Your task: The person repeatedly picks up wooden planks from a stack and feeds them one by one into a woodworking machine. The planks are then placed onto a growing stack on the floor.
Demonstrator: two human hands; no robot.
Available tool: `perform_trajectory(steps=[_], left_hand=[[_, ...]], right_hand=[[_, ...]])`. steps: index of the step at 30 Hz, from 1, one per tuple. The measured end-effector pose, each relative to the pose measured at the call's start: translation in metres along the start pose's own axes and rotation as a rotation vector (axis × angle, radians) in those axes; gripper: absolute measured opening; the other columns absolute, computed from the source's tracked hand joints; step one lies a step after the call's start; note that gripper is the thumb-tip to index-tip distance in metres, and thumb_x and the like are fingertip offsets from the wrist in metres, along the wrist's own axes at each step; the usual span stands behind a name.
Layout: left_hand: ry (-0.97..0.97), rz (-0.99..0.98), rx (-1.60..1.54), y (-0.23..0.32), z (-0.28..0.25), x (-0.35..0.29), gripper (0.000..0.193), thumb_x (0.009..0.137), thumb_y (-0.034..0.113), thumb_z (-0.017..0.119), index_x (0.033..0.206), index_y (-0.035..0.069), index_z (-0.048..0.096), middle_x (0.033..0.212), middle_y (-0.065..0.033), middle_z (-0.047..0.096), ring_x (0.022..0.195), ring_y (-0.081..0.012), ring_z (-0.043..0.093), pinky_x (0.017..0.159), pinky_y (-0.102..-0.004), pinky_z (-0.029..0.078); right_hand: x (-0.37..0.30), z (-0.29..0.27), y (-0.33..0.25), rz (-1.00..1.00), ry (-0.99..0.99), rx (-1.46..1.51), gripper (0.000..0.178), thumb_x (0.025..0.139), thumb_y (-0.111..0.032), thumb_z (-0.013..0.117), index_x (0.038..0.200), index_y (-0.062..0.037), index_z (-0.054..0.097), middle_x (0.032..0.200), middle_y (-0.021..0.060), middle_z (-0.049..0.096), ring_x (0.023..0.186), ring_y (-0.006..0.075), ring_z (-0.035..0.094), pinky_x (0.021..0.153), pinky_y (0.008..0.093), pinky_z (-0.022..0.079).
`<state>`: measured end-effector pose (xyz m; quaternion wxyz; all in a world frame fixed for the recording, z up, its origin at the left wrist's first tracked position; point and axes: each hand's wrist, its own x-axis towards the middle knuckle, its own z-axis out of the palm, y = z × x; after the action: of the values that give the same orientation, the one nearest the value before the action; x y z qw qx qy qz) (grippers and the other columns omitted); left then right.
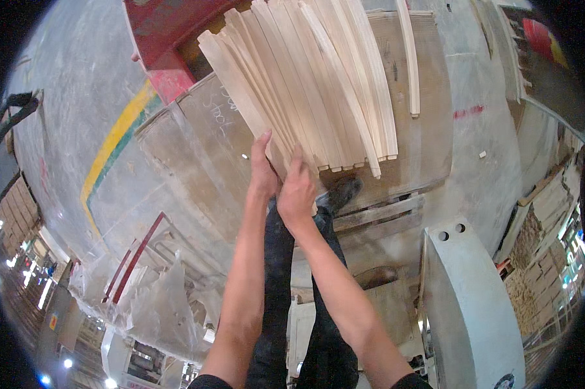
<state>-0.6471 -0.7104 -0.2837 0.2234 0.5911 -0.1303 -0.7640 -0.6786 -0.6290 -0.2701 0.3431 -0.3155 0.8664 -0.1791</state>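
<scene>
From my end I've got the right hand curled around the near ends of some pale wooden strips at the pile's left side. The left hand is pressed right beside it, thumb up along the outer strip; its fingers are hidden, so can't tell how tight. The strips fan away from me over a brown board, near ends uneven, one jutting out. A loose strip lies just to the right, board showing between. Grey floor stretches past both board edges. Red metal piece crowds the pile's far left; pale curved panel stands lower right. Rumpled clear plastic sits lower left, contents unclear to me.
</scene>
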Motion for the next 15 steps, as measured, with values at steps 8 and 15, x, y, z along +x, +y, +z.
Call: perform_trajectory(steps=[8, 15], left_hand=[[-0.171, 0.018, -0.080, 0.018, -0.011, 0.006, 0.082, 0.092, 0.066, 0.030, 0.139, -0.001, 0.038, 0.134, -0.0157, 0.050, 0.123, -0.0295, 0.046, 0.107, -0.0398, 0.032], [-0.145, -0.007, -0.051, 0.022, -0.014, 0.027, 0.094, 0.090, 0.073, 0.022, 0.141, -0.004, 0.034, 0.144, -0.0155, 0.041, 0.134, -0.0299, 0.035, 0.111, -0.0452, 0.024]], right_hand=[[0.016, 0.015, -0.019, 0.007, 0.170, -0.101, 0.059, 0.081, -0.003, 0.057, 0.137, 0.0020, 0.036, 0.097, 0.0222, 0.059, 0.086, 0.0402, 0.058, 0.082, 0.0494, 0.046], [0.027, -0.012, -0.006, 0.110, 0.054, 0.055, 0.040, 0.076, -0.006, 0.063, 0.115, -0.0034, 0.052, 0.096, 0.0232, 0.063, 0.087, 0.0412, 0.063, 0.079, 0.0485, 0.050]])
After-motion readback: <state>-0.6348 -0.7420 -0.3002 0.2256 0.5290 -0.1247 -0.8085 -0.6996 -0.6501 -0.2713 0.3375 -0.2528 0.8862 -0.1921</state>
